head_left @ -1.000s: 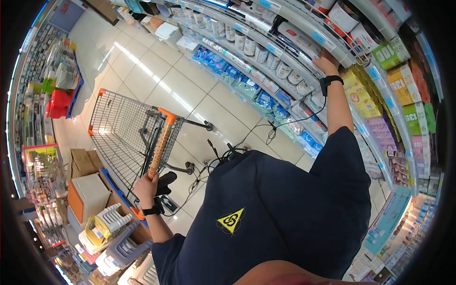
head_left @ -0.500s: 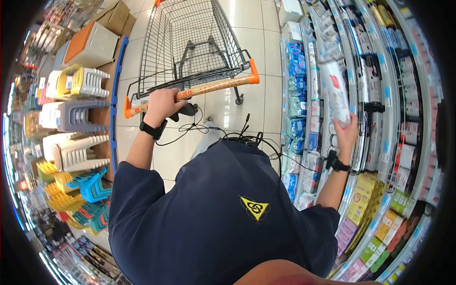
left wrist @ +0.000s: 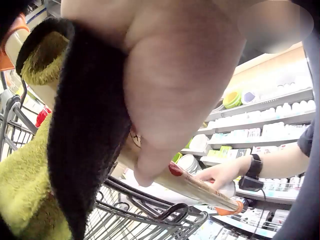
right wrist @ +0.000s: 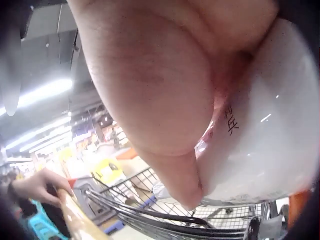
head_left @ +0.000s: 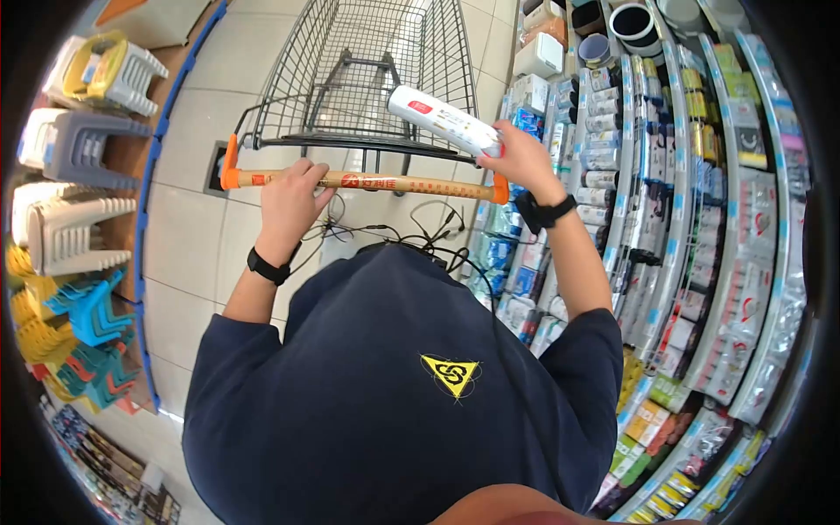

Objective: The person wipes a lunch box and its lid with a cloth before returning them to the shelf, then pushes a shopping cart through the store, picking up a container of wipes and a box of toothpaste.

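Note:
My left hand (head_left: 293, 206) grips the cart's wooden-coloured handle (head_left: 420, 186), left of its middle. My right hand (head_left: 525, 164) holds one end of a white roll-shaped pack (head_left: 442, 121) with a red logo near its far end. The pack lies slanted over the near rim of the wire shopping cart (head_left: 359, 142). In the right wrist view, the thumb presses along the pack's glossy white side (right wrist: 265, 125), which bears dark characters. A black strap (left wrist: 87, 115) with yellow-green fuzzy lining hangs beside the left hand in the left wrist view.
Shelves of packaged goods (head_left: 604, 131) line the right side. Stacked plastic stools (head_left: 74, 232) stand on a blue-edged platform (head_left: 150, 262) at the left. Dark cables (head_left: 437, 241) hang between my body and the cart handle.
The right hand has drawn the white pack out from the shelf and carried it left to the cart. The view has turned rightward; the left hand stays on the handle.

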The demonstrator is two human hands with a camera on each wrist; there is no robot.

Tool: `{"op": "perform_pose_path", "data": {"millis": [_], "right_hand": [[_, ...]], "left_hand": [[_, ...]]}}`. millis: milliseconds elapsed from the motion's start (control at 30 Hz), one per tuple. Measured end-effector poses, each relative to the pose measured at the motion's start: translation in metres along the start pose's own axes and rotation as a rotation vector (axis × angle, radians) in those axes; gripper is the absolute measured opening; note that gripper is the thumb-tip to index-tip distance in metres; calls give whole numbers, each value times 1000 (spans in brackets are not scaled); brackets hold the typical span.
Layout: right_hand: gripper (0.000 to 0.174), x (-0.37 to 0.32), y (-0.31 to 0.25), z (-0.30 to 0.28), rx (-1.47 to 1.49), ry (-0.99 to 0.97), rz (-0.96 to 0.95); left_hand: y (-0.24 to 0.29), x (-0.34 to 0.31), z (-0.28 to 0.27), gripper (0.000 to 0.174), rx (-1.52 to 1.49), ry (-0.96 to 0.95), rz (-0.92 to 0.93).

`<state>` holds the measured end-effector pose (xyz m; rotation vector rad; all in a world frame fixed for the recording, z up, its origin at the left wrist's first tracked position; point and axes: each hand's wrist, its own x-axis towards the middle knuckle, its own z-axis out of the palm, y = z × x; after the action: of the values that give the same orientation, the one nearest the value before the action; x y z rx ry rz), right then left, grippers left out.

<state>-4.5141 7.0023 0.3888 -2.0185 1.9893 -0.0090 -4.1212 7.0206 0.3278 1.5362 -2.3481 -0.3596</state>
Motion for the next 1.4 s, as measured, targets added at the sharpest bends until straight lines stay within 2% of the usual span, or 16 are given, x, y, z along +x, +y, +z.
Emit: {"op": "perform_pose_path", "data": {"millis": [67, 200, 267, 367, 400, 467, 667, 800, 933, 1000, 1067, 1133, 1167, 1300, 1333, 1400], "right_hand": [[63, 27, -16, 11, -150, -161, 27], [60, 61, -13, 26, -301, -331, -183], [64, 65, -10, 24, -208, -392, -217], [58, 64, -38, 13, -3, -556, 117], [58, 66, -36, 23, 0, -559, 125], [55, 59, -30, 47, -191, -314, -94], [50, 58, -24, 64, -233, -231, -114], [46, 47, -26, 57, -122, -226, -74], [28, 36, -6, 63, -100, -259, -100], [25, 20, 1, 64, 122, -161, -225], [26, -1, 6, 56, 178, -87, -247], [26, -25, 2, 30, 687, -133, 127], [29, -40, 20, 32, 772, -50, 113], [30, -122, 109, 33, 870, 301, 308], [27, -146, 146, 51, 921, 414, 436], [24, -192, 212, 88, 746, 645, 740]], "left_hand": [[-7, -2, -3, 31, -40, 34, 18], [-24, 2, -8, 31, -104, -8, 42], [-30, -3, -10, 32, -138, -12, 60], [-38, -5, -12, 33, -134, 20, 74], [-39, -1, -12, 34, -131, 4, 64], [-41, -2, -13, 34, -130, -16, 58], [-46, 0, -15, 34, -126, -3, 111], [-49, -2, -17, 35, -119, -10, 104], [-46, 0, -18, 35, -129, -10, 89], [-46, -1, -18, 34, -128, -6, 90], [-45, 0, -18, 33, -128, 0, 90], [-43, 0, -19, 34, -105, 4, 61], [-41, 0, -21, 34, -96, 4, 58], [-45, -2, -12, 36, -106, 27, 59], [-49, -4, -6, 35, -63, 47, 81], [-43, -6, -10, 32, 7, 27, 48]]}}
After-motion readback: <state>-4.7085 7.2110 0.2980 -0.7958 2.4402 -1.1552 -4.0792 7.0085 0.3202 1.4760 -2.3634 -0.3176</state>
